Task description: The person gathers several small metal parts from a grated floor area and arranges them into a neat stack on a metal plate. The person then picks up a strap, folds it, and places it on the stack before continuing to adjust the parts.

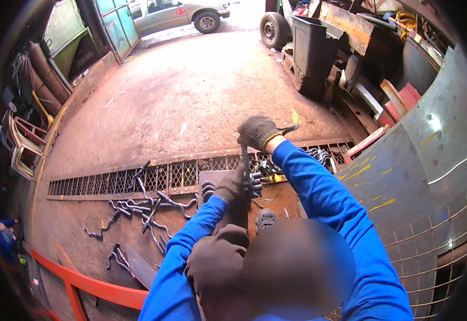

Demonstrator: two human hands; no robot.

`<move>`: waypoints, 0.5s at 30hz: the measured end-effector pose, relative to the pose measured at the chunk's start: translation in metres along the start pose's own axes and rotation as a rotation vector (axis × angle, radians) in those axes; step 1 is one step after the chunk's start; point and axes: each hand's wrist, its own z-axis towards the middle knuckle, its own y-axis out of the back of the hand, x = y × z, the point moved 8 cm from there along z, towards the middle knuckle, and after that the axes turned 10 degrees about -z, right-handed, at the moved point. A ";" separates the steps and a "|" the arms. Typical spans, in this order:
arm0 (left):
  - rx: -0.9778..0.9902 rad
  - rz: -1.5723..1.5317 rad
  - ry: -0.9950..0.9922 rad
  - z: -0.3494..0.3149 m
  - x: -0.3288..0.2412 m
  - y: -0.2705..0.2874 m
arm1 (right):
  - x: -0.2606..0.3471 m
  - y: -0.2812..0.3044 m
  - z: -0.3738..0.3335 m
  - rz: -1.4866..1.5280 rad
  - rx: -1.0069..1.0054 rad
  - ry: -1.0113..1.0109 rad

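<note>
In a dark knit glove, my right hand (258, 132) is closed round a dark bent metal rod (245, 159). One end of the rod sticks out to the right of that hand, and its length runs down toward my left hand (229, 187). Also gloved, the left is closed about the rod's lower part, though its fingers are partly hidden. Just right of the left hand are several dark round bar ends (255, 183), close together. A grey metal plate (212, 175) shows behind the left hand. Several bent metal rods (147, 206) lie loosely on the floor to the left.
A floor grate (110, 185) crosses in front of me, with more bent rods (319, 155) on its right part. An orange-red metal rail (105, 289) stands lower left. Sheet metal (426, 128) and wire mesh (431, 251) occupy the right. A dark bin (313, 56) stands beyond.
</note>
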 end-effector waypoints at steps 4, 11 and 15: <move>0.063 0.111 -0.178 -0.016 -0.035 -0.026 | -0.026 -0.048 0.016 0.025 0.000 -0.095; -0.024 0.801 -0.622 -0.023 -0.064 -0.027 | -0.019 -0.079 0.027 0.042 -0.047 -0.125; 0.040 0.054 -0.091 -0.009 -0.027 -0.012 | -0.004 -0.021 -0.024 0.270 -0.689 -0.224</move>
